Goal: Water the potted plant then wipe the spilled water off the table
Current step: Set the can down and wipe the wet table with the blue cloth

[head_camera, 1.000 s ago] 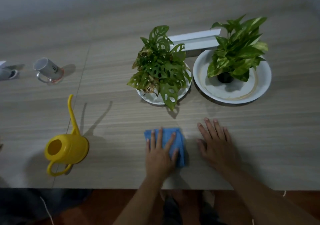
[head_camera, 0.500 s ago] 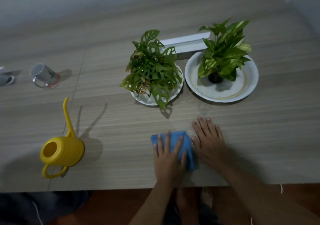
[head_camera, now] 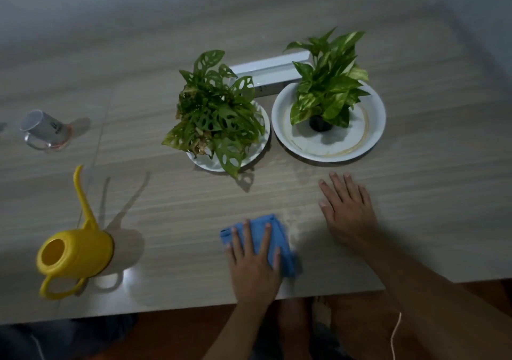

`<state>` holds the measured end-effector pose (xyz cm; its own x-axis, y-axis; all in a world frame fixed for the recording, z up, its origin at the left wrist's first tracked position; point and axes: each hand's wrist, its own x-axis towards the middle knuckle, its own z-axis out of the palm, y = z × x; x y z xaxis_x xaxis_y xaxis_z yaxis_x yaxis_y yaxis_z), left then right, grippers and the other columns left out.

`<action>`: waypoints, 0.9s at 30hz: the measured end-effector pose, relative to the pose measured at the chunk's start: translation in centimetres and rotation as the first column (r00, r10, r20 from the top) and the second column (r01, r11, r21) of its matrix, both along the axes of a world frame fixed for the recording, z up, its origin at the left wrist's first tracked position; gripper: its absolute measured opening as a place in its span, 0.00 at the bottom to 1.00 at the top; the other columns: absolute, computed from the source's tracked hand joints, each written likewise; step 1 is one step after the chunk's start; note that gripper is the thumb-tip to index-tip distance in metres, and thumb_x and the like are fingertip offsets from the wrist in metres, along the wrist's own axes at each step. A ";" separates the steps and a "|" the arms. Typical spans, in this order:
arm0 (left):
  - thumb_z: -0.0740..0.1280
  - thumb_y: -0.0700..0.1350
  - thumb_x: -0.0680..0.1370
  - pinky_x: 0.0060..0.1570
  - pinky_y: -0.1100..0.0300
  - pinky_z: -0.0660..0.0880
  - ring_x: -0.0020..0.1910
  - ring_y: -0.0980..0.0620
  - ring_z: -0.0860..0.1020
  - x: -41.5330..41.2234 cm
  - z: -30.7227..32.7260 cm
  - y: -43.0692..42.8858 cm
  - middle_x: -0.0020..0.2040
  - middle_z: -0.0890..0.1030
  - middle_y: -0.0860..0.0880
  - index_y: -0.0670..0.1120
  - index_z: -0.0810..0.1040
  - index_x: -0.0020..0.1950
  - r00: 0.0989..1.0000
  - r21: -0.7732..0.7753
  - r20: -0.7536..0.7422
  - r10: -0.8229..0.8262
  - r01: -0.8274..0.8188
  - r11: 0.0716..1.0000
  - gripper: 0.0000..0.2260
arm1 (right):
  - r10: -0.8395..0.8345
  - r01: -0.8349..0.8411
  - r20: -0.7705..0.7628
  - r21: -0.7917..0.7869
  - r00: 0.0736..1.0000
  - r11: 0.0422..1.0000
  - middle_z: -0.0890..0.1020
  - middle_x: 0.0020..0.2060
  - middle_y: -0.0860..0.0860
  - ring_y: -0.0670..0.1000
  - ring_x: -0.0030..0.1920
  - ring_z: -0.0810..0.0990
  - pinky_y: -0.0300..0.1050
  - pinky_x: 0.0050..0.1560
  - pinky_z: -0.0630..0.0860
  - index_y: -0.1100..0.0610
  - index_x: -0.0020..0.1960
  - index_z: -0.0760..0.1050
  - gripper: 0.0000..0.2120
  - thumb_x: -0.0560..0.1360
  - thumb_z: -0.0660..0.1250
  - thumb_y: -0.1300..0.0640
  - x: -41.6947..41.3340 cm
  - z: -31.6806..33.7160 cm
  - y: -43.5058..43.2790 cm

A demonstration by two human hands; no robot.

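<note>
Wiping step is in hand, I'd say: the yellow watering can (head_camera: pixel 74 254) is parked w/ nobody touching it at the near left of the table (head_camera: pixel 415 207), so the watering looks done. Left hand (head_camera: pixel 253 262) lies flat, fingers spread, pressing down on the folded blue cloth (head_camera: pixel 279 240) near the front edge, not clenched around it. Right hand (head_camera: pixel 346 210) rests open, palm down on bare wood just to the right, holding nothing, apart from the cloth. A faint damp sheen runs between the cloth & the gap between the two saucers. The holey-leaf plant (head_camera: pixel 216 115) sits on its white saucer (head_camera: pixel 263 135) mid-table; the variegated plant (head_camera: pixel 329 82) on a wider white plate (head_camera: pixel 371 137) beside it. A mug (head_camera: pixel 44 132) stands far left. Next move prob calls for pushing the cloth fwd & right through that sheen, keeping pressure even, w/o bumping the saucers.
</note>
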<state>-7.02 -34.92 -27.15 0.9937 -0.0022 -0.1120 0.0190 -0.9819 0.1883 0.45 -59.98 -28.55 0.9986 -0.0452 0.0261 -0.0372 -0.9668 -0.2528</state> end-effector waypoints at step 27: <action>0.50 0.62 0.81 0.73 0.36 0.58 0.79 0.36 0.54 3.7 -0.6 0.2 0.81 0.57 0.41 0.58 0.53 0.80 0.978 0.029 0.074 0.196 -0.199 0.980 0.27 | -0.005 0.002 0.044 0.058 0.999 0.998 0.65 0.77 0.51 0.57 0.77 0.59 0.61 0.72 0.57 0.49 0.76 0.65 0.26 0.80 0.51 0.44 0.0 0.7 -2.9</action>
<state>-3.30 -34.69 -27.77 0.9796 0.1974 -0.0386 0.2010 -0.9663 0.1609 0.49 -62.91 -27.82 0.9964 -0.0511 0.0675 -0.0278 -0.9504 -0.3098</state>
